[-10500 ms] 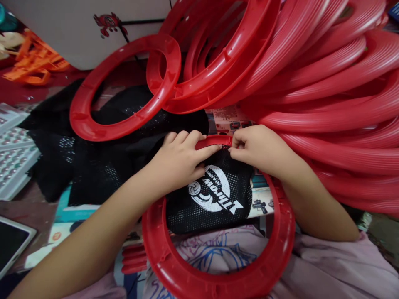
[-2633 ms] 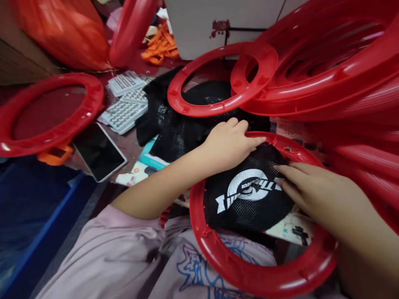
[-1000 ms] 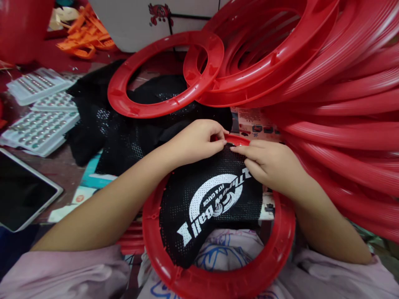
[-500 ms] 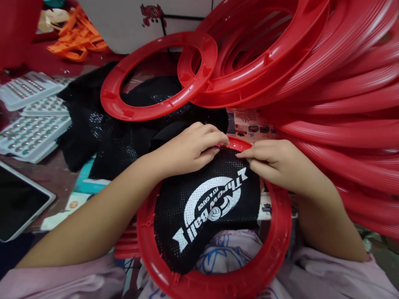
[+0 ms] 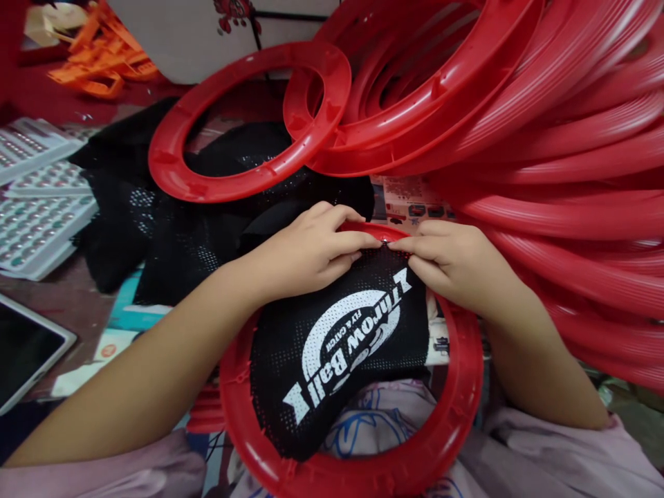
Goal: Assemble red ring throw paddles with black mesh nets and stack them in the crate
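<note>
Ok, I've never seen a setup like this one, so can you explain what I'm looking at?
There's no machine here: these are a person's bare hands, and every picture comes from one camera worn on that person's head, looking down. The left hand and right hand meet at the far rim of a red ring, fingertips at the edge of black mesh printed "Throw Ball". Whether they pinch or just press is hard to tell. Beyond lie black cloth and more red rings; at the left are trays of small shiny pieces and a dark-screened device.
</note>
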{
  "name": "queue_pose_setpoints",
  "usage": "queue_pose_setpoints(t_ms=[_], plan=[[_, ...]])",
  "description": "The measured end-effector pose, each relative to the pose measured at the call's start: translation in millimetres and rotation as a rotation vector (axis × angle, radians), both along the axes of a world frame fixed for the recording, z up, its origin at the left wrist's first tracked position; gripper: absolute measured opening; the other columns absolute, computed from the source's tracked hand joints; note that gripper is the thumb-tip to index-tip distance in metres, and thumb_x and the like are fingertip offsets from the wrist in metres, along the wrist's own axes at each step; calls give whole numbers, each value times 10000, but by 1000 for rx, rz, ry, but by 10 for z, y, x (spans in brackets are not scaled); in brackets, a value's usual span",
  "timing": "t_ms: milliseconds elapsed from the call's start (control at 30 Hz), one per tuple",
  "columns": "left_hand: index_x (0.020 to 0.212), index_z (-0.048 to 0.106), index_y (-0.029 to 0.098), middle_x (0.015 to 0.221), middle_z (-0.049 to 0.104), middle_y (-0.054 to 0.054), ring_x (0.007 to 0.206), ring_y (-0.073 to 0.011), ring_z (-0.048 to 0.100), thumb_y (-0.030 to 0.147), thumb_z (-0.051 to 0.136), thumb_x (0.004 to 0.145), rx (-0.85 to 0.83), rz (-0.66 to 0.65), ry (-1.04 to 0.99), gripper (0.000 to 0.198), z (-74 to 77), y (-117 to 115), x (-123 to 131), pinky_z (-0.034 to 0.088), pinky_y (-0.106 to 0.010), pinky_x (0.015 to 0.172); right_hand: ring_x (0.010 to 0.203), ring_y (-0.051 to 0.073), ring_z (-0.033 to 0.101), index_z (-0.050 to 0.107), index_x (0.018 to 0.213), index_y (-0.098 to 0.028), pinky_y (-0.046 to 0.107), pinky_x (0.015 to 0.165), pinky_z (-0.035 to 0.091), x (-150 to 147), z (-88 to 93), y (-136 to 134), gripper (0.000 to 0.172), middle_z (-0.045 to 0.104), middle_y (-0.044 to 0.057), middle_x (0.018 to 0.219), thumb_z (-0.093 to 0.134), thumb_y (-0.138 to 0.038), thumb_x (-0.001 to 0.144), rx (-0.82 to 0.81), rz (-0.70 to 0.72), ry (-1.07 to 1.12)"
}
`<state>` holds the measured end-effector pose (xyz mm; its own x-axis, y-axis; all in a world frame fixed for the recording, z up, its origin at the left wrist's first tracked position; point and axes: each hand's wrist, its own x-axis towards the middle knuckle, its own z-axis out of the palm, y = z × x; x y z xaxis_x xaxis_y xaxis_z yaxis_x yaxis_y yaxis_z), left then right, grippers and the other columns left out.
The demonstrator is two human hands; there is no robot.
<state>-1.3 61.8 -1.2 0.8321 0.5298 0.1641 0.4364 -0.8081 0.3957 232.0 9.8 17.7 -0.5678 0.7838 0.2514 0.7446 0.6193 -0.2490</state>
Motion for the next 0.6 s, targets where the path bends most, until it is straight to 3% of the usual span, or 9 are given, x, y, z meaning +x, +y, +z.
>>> queue_pose_setpoints(t_ms=[433, 600], plan=[[1246, 658, 233, 1222, 563, -146, 1099, -284, 524, 233, 468, 934, -2, 7, 24, 365, 7, -2, -5, 458, -479, 971, 631, 178, 555, 772, 996, -107, 282, 586, 420, -24, -54, 20, 324, 611, 74, 698, 473, -125, 871, 21, -34, -31], [1228, 662, 249, 1236, 553, -137, 1092, -276, 533, 243, 464, 938, 25, 20, 68, 352, -6, -13, 26, 461, -481, 965, 669, 205, 589, 775, 983, -157, 300, 607, 429, -53, -67, 39, 314, 638, 82, 736, 484, -140, 865, -55, -63, -102]])
